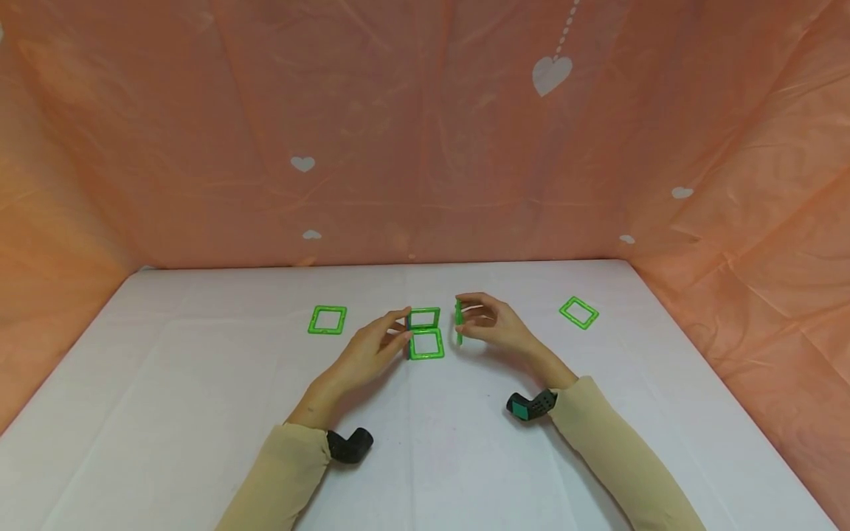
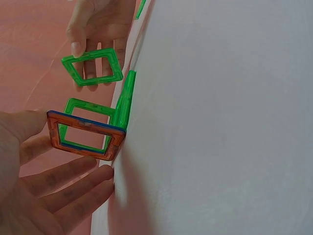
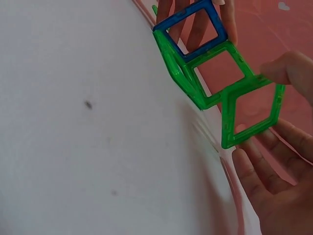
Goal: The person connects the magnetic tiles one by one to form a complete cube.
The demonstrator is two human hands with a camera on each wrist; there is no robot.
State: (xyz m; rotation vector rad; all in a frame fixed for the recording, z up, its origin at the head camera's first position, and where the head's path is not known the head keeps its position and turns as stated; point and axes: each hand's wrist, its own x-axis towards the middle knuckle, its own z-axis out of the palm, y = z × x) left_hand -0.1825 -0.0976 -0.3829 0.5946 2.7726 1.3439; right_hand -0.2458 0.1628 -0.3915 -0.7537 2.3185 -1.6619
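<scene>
Sleeves (image 1: pixel 282 472) | left grip (image 1: pixel 368 350) pinches orange-blue frame (image 2: pixel 85 124) | right grip (image 1: pixel 496 324) pinches translucent green square (image 3: pixel 228 117)

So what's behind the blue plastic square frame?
Fingers of the left hand show through the hollow blue plastic square frame in the right wrist view; its rim hides parts of them.

Creased orange sheeting (image 1: pixel 425 147) hangs behind the white-covered table (image 1: pixel 173 383) and along its left and right sides — brighter and yellower to the table's left. Pale hearts (image 1: pixel 552 76) dot it beyond the table's far edge — 1 topped by a dotted line (image 1: pixel 565 31).
</scene>
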